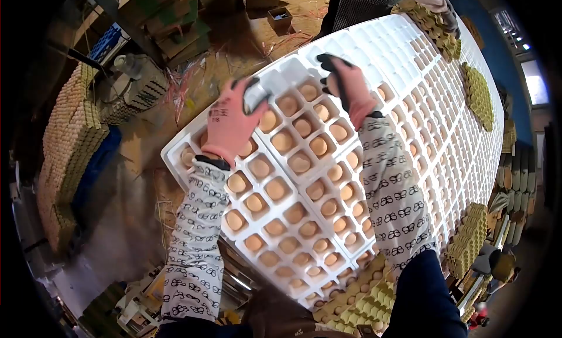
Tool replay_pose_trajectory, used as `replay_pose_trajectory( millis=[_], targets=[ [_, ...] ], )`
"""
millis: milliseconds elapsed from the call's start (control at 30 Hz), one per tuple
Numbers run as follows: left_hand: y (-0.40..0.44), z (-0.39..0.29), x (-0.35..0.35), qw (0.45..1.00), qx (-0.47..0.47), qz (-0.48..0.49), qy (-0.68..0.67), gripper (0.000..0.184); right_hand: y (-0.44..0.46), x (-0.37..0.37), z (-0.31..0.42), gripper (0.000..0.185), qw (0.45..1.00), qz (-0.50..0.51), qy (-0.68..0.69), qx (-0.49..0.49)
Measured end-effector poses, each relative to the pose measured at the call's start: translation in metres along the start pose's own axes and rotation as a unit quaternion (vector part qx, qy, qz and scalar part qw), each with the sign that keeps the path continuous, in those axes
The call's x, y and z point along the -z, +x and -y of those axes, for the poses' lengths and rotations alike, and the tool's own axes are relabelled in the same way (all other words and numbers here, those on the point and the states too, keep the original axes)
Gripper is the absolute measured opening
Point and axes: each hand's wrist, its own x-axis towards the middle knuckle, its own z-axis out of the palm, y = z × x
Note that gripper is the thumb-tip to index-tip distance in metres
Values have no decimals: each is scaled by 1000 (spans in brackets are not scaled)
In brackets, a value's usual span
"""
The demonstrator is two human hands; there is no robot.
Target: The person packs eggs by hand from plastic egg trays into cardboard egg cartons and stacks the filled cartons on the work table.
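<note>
Trays (374, 52) of white, foam-like stuff spread before you, probably light and stiff, best held by their edges. Eggs (302, 127) sit in the nearer ones, likely smooth and brittle, so cup each gently by its sides. Your left hand (237, 116) spreads, fingers apart, its contents too blurred to tell; your right hand (346, 87), apart from it, curls around one apparent egg (333, 85).
</note>
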Motion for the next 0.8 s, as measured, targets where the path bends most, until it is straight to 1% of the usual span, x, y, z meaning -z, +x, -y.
replay_pose_trajectory(
  millis=[33, 67, 100, 133, 167, 200, 233, 300, 333, 367, 400, 433, 467, 500, 567, 633, 700, 767, 800],
  targets=[
    [9, 7, -10, 993, 18, -77, -88, 39, 6, 5, -2, 30, 988, -19, 149, -39],
    [17, 10, -18, 987, -4, -85, -135, 36, -4, -9, 5, 28, 980, -11, 196, -30],
    [22, 12, -24, 979, -24, -90, -181, 32, -5, -19, -1, 29, 994, 15, 104, 30],
    [22, 15, -29, 983, -20, -66, -171, 32, -6, -35, -14, 30, 990, 13, -65, 122],
    [22, 17, -32, 986, -18, -46, -160, 32, -24, -62, -13, 35, 969, -20, -172, 176],
    [16, 16, -34, 982, -23, -76, -169, 33, -22, -70, -32, 45, 877, -1, -344, 335],
    [8, 11, -31, 981, -17, -129, -143, 32, -25, -69, -36, 51, 777, 58, -505, 371],
    [-5, -1, -10, 960, 18, -174, -219, 31, -31, -65, -45, 48, 833, 63, -435, 335],
    [-15, -6, -3, 954, 18, -201, -221, 31, -35, -46, -42, 46, 859, 45, -377, 343],
    [-30, -15, 1, 949, 22, -221, -224, 30, -59, -34, -20, 41, 918, 2, -237, 318],
    [-48, -40, 13, 950, 43, -164, -263, 31, -96, -11, 14, 33, 934, -41, -249, 254],
    [-65, -54, 13, 956, -38, -128, -260, 32, -126, 20, 24, 29, 941, -73, -197, 264],
    [-89, -81, 11, 940, -30, -41, -338, 33, -179, 53, 55, 29, 964, -56, -187, 180],
    [-117, -107, 9, 909, -26, 41, -415, 34, -213, 93, 48, 27, 942, -85, -170, 275],
    [-180, -143, -2, 876, -158, 203, -409, 39, -324, 156, 68, 29, 953, -117, -218, 175],
    [-248, -192, 2, 792, -149, 425, -413, 44, -437, 203, 71, 32, 936, -146, -308, 88],
    [-299, -231, -12, 738, -373, 475, -300, 46, -540, 228, 43, 39, 910, -192, -368, 24],
    [-343, -274, -20, 715, -477, 459, -226, 48, -622, 233, 26, 47, 911, -165, -375, -59],
    [-358, -289, -22, 699, -489, 480, -203, 53, -655, 227, 9, 52, 897, -154, -408, -67]
  ],
)
